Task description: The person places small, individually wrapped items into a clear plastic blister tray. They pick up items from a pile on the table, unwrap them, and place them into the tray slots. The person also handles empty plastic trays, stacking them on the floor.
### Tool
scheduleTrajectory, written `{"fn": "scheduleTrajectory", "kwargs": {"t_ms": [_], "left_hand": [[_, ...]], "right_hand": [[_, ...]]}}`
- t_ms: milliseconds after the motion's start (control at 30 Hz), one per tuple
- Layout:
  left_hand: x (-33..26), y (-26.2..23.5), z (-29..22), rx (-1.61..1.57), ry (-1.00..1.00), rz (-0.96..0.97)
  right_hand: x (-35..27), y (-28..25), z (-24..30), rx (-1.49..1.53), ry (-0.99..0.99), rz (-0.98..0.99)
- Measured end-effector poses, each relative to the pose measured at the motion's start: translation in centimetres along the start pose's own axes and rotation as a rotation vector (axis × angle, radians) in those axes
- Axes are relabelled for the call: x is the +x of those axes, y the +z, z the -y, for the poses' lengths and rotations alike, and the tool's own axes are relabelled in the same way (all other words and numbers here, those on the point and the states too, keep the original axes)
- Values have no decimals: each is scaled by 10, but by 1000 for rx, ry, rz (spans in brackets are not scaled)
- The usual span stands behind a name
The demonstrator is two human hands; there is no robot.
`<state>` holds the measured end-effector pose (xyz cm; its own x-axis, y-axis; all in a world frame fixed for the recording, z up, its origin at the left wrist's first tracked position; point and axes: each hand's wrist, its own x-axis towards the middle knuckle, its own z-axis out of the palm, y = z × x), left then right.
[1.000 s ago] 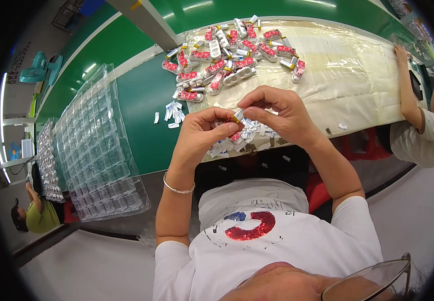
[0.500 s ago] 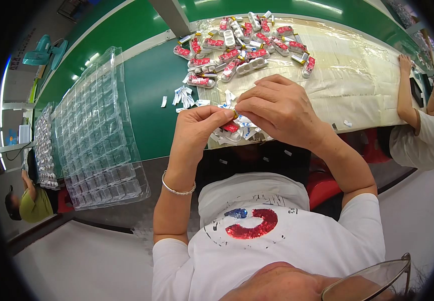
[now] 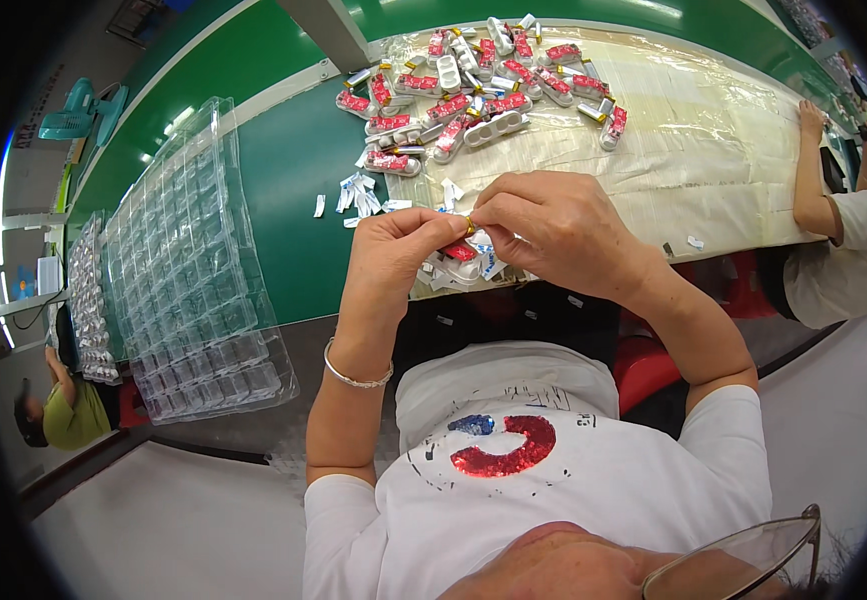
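My left hand [image 3: 398, 252] and my right hand [image 3: 553, 225] meet over the near edge of the green table [image 3: 288, 170]. Between their fingertips they pinch one small silver and yellow part [image 3: 469, 226]. Just under the hands lies a little heap of red and white pieces [image 3: 461, 262]. Farther back, a pile of small silver packs with red labels [image 3: 473, 85] is spread on a clear plastic sheet [image 3: 713, 140]. A few white slips [image 3: 358, 195] lie left of the hands.
Stacked clear blister trays [image 3: 188, 270] lie along the table's left side, more trays [image 3: 83, 300] beyond them. A person in white [image 3: 833, 250] works at the right end. Another person in green [image 3: 63, 415] sits at the far left. A teal fan [image 3: 78, 110] stands behind.
The view has shifted so the hands sit a little higher on the table; both hands stay together on the small part, fingers working it slightly.
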<state>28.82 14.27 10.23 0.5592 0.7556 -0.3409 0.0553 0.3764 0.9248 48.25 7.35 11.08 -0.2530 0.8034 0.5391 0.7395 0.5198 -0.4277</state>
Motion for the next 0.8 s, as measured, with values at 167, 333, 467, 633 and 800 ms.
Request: {"fn": "scheduleTrajectory", "kwargs": {"t_ms": [167, 333, 467, 633, 800], "left_hand": [[2, -1, 2, -4, 2, -26], [3, 1, 4, -4, 10, -42], [2, 1, 3, -10, 15, -28], [0, -1, 4, 16, 33, -30], [-2, -3, 3, -30, 36, -34]], "right_hand": [[0, 2, -3, 37, 14, 11], [1, 0, -3, 16, 11, 15], [2, 1, -3, -16, 14, 12], [3, 1, -1, -36, 10, -1], [4, 3, 2, -22, -10, -14]]}}
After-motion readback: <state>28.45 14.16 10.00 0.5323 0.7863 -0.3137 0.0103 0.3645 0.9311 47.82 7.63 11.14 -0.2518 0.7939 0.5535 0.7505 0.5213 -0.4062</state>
